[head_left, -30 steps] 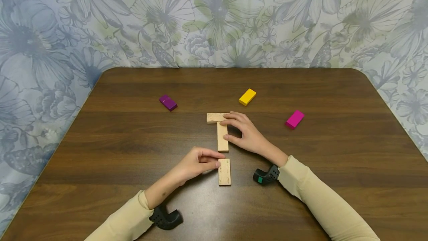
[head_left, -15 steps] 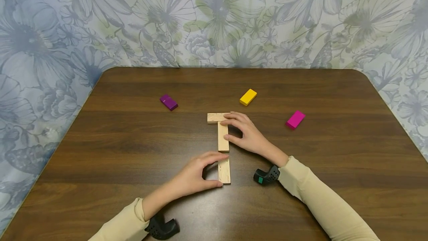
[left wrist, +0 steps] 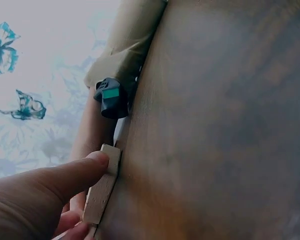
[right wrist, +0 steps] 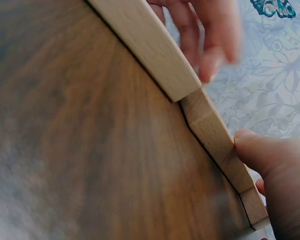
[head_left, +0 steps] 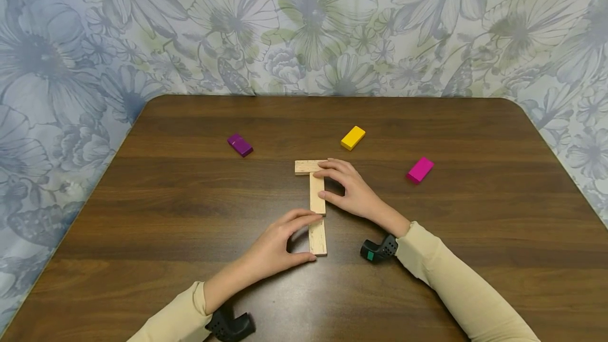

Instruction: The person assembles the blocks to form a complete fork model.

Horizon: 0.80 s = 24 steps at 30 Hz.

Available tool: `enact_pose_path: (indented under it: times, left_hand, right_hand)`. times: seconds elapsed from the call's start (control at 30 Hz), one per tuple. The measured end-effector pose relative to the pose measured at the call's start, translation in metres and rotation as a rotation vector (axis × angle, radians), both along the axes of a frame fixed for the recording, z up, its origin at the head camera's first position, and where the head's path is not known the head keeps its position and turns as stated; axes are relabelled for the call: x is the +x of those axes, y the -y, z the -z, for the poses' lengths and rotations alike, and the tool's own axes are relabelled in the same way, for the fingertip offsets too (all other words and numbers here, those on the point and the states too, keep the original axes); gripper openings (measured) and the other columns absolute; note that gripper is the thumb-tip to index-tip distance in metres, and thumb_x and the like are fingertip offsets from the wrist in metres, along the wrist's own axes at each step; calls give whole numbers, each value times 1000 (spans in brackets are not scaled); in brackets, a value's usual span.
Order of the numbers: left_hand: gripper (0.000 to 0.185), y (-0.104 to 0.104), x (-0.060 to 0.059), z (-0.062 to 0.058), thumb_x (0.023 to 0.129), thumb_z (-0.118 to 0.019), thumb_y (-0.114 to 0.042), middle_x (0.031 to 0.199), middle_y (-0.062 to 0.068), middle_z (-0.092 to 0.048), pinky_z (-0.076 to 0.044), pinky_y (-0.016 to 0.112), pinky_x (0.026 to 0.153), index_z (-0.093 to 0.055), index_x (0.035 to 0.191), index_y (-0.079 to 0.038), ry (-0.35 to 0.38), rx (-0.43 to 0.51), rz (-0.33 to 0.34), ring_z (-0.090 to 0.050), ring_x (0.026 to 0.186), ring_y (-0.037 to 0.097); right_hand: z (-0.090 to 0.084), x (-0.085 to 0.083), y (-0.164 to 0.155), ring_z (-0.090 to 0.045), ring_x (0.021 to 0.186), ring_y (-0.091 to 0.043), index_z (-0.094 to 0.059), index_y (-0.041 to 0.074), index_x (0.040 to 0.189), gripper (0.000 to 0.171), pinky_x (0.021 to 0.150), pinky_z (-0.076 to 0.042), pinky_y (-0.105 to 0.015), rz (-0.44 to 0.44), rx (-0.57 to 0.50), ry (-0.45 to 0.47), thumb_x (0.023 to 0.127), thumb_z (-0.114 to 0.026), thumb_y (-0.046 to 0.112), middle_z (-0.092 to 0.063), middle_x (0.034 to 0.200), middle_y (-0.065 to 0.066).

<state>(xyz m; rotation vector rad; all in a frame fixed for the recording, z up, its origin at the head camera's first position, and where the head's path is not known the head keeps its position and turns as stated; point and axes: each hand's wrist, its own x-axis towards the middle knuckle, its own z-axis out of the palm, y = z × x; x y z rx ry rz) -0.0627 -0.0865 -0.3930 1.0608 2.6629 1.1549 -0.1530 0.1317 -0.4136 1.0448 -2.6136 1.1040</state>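
Three plain wooden blocks lie on the dark wooden table (head_left: 190,210). The top block (head_left: 305,167) lies crosswise, and the middle block (head_left: 317,202) runs down from it. The lower block (head_left: 318,240) continues the line, its far end at the middle block's near end. My left hand (head_left: 313,238) pinches the lower block lengthwise, index finger at its far end and thumb at its near end. My right hand (head_left: 319,183) holds the middle block, thumb on its right side and index finger over its far end. The left wrist view shows my thumb (left wrist: 82,172) on the lower block (left wrist: 101,195). The right wrist view shows my thumb (right wrist: 270,165) against the middle block (right wrist: 212,132).
A purple block (head_left: 239,145) lies at the back left, a yellow block (head_left: 352,137) behind the wooden ones, and a pink block (head_left: 420,169) to the right. Floral fabric (head_left: 304,25) hangs behind the table's far edge.
My left hand changed from touching the lower block's side to pinching its ends, then slid it up the table until it met the middle block. The right hand stayed put.
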Motion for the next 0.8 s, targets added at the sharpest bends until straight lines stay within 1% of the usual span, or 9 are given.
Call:
enact_pose_path:
  times: [0.1,0.17,0.23,0.3,0.33,0.43,0.57,0.8]
  left_hand:
    - [91,1,1,0,62,-79,-39,133,1,-37,-34,39,97,-34,137,-13,-35,-93,-83,-35,121,16]
    - [101,2,2,0,62,-75,-49,141,6,-28,-28,43,101,-26,141,-9,-44,-192,-111,-24,129,21]
    - [105,2,3,1,66,-67,-58,147,11,-15,-19,47,104,-18,142,-4,-47,-296,-106,-11,134,26]
    - [104,0,3,2,71,-56,-64,148,12,-4,-11,49,105,-13,141,-1,-40,-375,-86,1,135,26]
    - [103,-1,3,2,73,-52,-66,148,12,0,-8,50,105,-11,141,0,-39,-403,-75,4,135,26]
    - [99,-5,3,2,77,-46,-66,148,10,2,-5,51,105,-9,141,0,-45,-432,-71,6,135,25]
    - [96,-9,3,2,79,-45,-64,149,10,1,-6,51,105,-8,142,-1,-58,-445,-82,4,135,25]
    - [93,-9,3,2,81,-45,-62,149,10,-1,-6,51,105,-9,142,-2,-78,-451,-92,1,135,23]
  right_hand:
    - [0,0,0,-27,127,-23,-56,14,118,39,101,-24,-44,-4,3,-6,84,-61,33,-42,132,-5]
    - [-1,0,0,-27,127,-23,-56,14,118,40,101,-23,-44,-8,6,-6,84,-60,33,-41,133,-5]
    - [-1,1,-1,-27,128,-22,-55,14,119,40,102,-23,-43,-7,9,-5,84,-60,34,-41,133,-5]
    - [-1,1,-1,-27,128,-22,-55,15,119,40,102,-23,-43,-5,9,-7,84,-60,34,-41,133,-5]
    - [-1,1,-2,-27,128,-22,-55,15,119,40,102,-23,-43,-3,8,-9,84,-60,34,-41,133,-5]
    - [-1,1,-2,-27,127,-23,-55,14,119,40,102,-23,-43,0,6,-16,84,-61,32,-41,133,-6]
    - [0,2,-2,-27,127,-24,-56,13,119,40,102,-23,-44,-3,2,-16,84,-61,31,-42,132,-7]
    - [1,1,-1,-27,128,-24,-55,14,119,40,102,-23,-45,-3,5,-15,84,-61,32,-42,133,-6]
